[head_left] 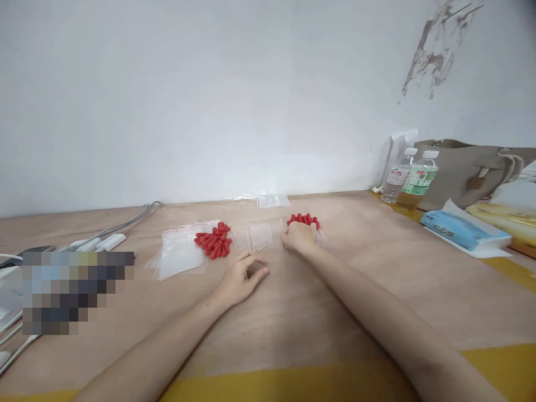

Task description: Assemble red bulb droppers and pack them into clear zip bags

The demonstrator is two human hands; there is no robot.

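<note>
My left hand rests on the table, its fingers curved and the thumb apart, with nothing in it. Just beyond it lies a row of thin clear dropper tubes. A pile of red rubber bulbs sits to the left of the tubes. My right hand reaches to the right end of the row, fingers curled down and closed; what they grip is hidden. Behind and under that hand, more red bulbs stand side by side, with clear tubes showing beside the wrist.
Clear zip bags are stacked left of the red pile; another bag lies by the wall. At right are two bottles, a grey handbag and a blue tissue pack. Cables and white plugs lie at left.
</note>
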